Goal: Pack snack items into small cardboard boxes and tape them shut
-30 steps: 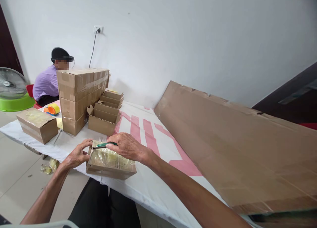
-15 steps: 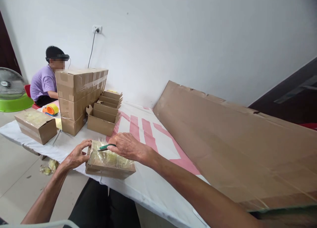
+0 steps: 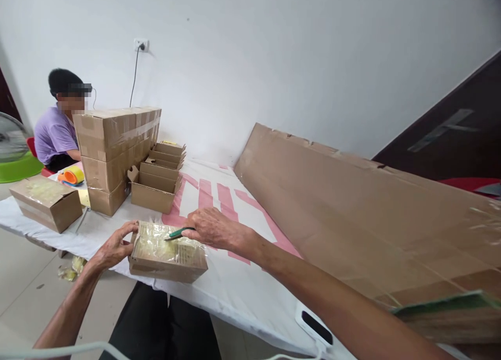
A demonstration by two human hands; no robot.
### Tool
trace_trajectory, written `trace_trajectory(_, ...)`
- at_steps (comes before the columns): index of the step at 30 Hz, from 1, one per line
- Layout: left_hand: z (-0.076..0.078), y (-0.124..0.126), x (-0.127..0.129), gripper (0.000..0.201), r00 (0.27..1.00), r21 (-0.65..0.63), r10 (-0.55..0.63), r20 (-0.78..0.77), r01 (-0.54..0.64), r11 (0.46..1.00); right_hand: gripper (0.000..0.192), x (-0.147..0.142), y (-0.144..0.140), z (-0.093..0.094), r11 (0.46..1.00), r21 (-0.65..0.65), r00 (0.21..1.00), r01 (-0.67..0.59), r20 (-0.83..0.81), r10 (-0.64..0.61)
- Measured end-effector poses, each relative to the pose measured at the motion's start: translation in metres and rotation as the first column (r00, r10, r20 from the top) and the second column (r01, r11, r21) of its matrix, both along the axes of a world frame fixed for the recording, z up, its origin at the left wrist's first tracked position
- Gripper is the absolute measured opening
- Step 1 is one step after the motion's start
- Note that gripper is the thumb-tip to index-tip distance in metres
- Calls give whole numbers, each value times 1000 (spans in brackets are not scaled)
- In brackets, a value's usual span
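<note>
A small cardboard box lies flat at the table's near edge, its top covered with wrinkled clear tape and yellowish patches. My left hand grips its left end, with fingers at the top corner and the thumb along the side. In my right hand is a green utility knife, held over the middle of the taped top and pointing left. Whether the blade touches the tape is hard to make out. Beyond the box stands an open cardboard box, with more open ones behind it.
Closed boxes are stacked at the left, beside another taped box and a tape dispenser. A large cardboard sheet leans along the right. A person sits behind the stack. A white device lies at the near edge.
The knife and my right hand have moved rightward along the box top, away from its left end. My left hand keeps its hold. The view has swung slightly right.
</note>
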State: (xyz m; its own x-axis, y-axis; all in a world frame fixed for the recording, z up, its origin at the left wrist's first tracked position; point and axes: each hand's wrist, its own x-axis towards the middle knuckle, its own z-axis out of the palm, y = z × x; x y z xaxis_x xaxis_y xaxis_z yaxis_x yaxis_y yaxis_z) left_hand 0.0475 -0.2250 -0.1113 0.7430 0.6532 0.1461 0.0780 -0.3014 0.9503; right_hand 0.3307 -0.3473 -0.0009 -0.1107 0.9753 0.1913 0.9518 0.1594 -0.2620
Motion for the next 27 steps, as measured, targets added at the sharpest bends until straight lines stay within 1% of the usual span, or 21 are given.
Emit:
trace_trajectory(1,1,0,0,43,1000,-2,-2,-1,2,1000,32,4,-4,4,997,-70,995,-27,93,33)
trace_trajectory(3,2,1,0,43,1000,3,-1,0,1,1000,33,10,-12,11,977,-205,951,-52,288,111)
trace_trajectory(4,3,1,1,43,1000,7,3,2,-3,1000,33,13,-16,14,971,-234,930,-36,348,119)
trace_trajectory(6,5,0,1,43,1000,14,15,3,-15,1000,33,18,-21,19,965,-261,909,1,403,108)
trace_trajectory(9,8,-1,2,42,1000,11,20,-6,-20,1000,31,26,-28,19,964,-266,910,19,404,94)
trace_trajectory(13,12,-3,4,42,1000,2,12,-20,-12,1000,33,40,-36,14,975,-221,915,4,394,85)
trace_trajectory(17,11,-1,4,42,999,-2,11,-34,-11,1000,31,53,-43,6,985,-169,925,-46,365,106)
trace_trajectory(20,9,1,4,40,999,-2,1,-39,-1,1000,29,60,-48,3,989,-138,918,-61,382,110)
trace_trajectory(24,6,2,6,39,999,-4,-20,-40,20,1000,28,62,-52,5,989,-136,906,-60,409,111)
trace_trajectory(27,6,2,8,38,999,7,-30,-39,30,1000,27,55,-49,10,985,-168,915,-32,393,97)
